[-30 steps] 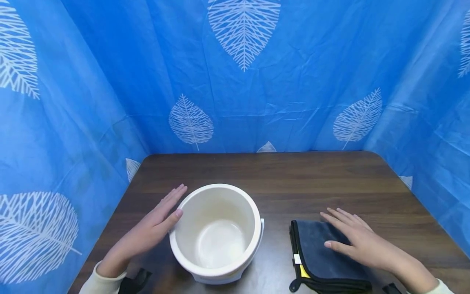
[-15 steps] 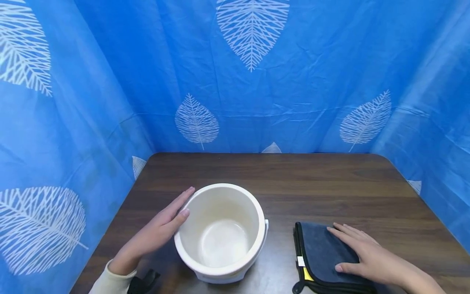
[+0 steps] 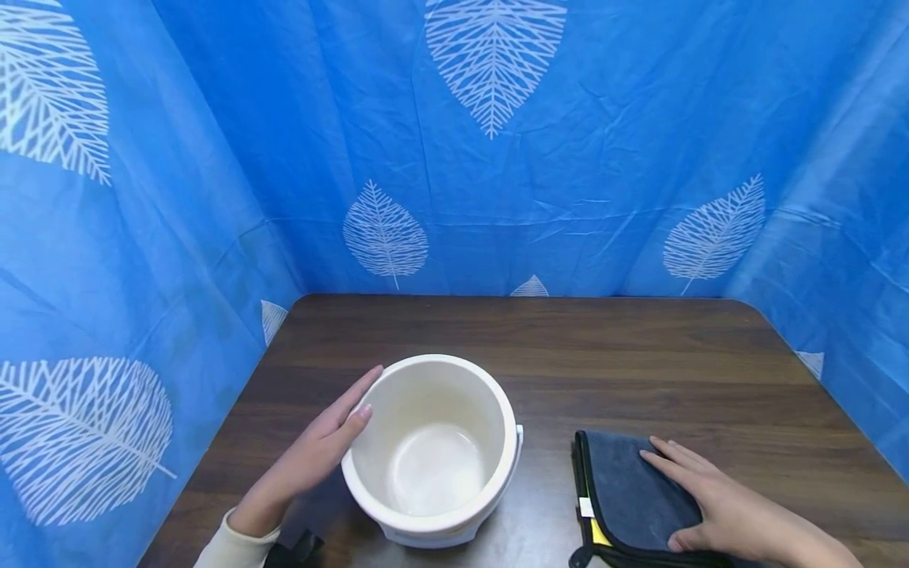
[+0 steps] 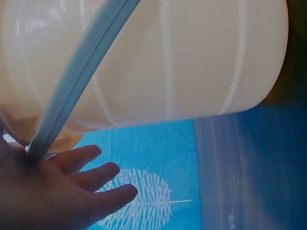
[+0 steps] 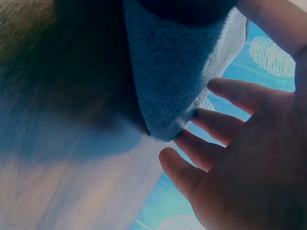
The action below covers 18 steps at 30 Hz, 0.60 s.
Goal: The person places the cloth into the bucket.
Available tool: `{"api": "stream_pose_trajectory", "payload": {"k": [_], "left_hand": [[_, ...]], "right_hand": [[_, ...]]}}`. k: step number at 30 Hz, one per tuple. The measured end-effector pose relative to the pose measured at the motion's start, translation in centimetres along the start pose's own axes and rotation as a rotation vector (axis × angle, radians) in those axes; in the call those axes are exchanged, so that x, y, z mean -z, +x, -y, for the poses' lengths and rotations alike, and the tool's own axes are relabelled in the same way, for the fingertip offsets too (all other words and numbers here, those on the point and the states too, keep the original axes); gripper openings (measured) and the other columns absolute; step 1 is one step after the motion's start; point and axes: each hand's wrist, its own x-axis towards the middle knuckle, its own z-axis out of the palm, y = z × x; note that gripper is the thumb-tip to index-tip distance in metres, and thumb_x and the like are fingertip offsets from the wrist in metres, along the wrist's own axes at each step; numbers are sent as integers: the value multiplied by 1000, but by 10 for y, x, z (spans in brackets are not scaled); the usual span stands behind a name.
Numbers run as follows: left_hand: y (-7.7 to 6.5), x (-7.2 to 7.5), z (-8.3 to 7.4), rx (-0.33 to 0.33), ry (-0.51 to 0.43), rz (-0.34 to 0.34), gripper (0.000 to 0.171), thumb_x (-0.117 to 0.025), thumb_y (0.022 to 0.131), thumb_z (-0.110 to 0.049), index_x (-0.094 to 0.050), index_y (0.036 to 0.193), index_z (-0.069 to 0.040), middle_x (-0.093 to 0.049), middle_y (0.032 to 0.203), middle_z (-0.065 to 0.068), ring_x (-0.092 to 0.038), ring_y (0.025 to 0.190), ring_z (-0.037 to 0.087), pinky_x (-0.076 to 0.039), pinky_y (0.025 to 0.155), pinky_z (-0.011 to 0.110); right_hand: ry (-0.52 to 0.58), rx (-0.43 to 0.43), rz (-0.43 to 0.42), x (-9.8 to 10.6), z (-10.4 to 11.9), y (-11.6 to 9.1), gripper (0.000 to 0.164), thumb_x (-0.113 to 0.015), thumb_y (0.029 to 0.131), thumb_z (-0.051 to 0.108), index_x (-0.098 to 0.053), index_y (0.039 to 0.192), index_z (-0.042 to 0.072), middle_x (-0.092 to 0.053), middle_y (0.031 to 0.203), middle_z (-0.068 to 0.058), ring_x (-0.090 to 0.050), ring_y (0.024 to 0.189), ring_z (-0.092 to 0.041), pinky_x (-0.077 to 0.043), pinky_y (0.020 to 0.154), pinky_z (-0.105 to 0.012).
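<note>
A white bucket (image 3: pixel 429 517) stands upright on the table, and I see into its bare inside in the head view. My left hand (image 3: pixel 316 450) lies along its left rim, thumb over the edge and fingers straight outside. In the left wrist view those fingers (image 4: pixel 108 177) are spread below the bucket's side, with the grey handle (image 4: pixel 81 67) against the palm. A folded dark grey towel (image 3: pixel 625 489) with black edging lies at the right. Across its right side rests my right hand (image 3: pixel 724 509), fingers extended; in the right wrist view the fingertips (image 5: pixel 184 139) meet the towel's edge.
The brown wooden table (image 3: pixel 540 339) has rounded far corners. Blue curtains (image 3: pixel 589 142) with white leaf prints enclose its back and sides. A gap of table separates bucket and towel. A yellow patch and white tag (image 3: pixel 585 506) show at the towel's left edge.
The view has shifted slightly, moving everything to the right. My right hand has come down and toward me over the towel's right side; my left hand has settled closer onto the bucket's rim.
</note>
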Motion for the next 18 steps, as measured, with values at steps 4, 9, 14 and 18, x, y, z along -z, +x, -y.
{"api": "stream_pose_trajectory", "payload": {"k": [4, 9, 14, 18], "left_hand": [[-1, -4, 1, -44, -37, -44, 54, -39, 111, -23, -27, 160, -4, -24, 166, 15, -22, 151, 35, -25, 114, 38], [0, -8, 3, -59, -63, -78, 52, -37, 111, -22, -29, 159, -5, -26, 165, 16, -27, 149, 34, -28, 112, 33], [0, -10, 5, -39, -92, -97, 52, -38, 111, -25, -30, 159, -5, -26, 165, 16, -32, 148, 35, -36, 107, 24], [0, -11, 4, -58, -107, -100, 53, -39, 111, -24, -30, 158, -2, -26, 164, 19, -31, 147, 38, -36, 105, 19]], "right_hand": [[-3, -13, 9, -2, -1, 1, 104, -90, 69, 43, -44, 151, -1, -25, 159, -32, -23, 139, -62, -41, 92, -73], [-45, 5, 2, -2, -4, 1, 102, -88, 70, 47, -46, 150, 1, -28, 159, -30, -26, 138, -61, -47, 91, -62], [-55, 44, 11, -1, -9, -1, 99, -85, 74, 49, -44, 152, 4, -29, 158, -30, -28, 136, -63, -51, 90, -48], [-29, 60, 33, 2, -11, -2, 97, -85, 76, 46, -43, 153, 5, -29, 158, -31, -28, 135, -64, -50, 92, -50]]}}
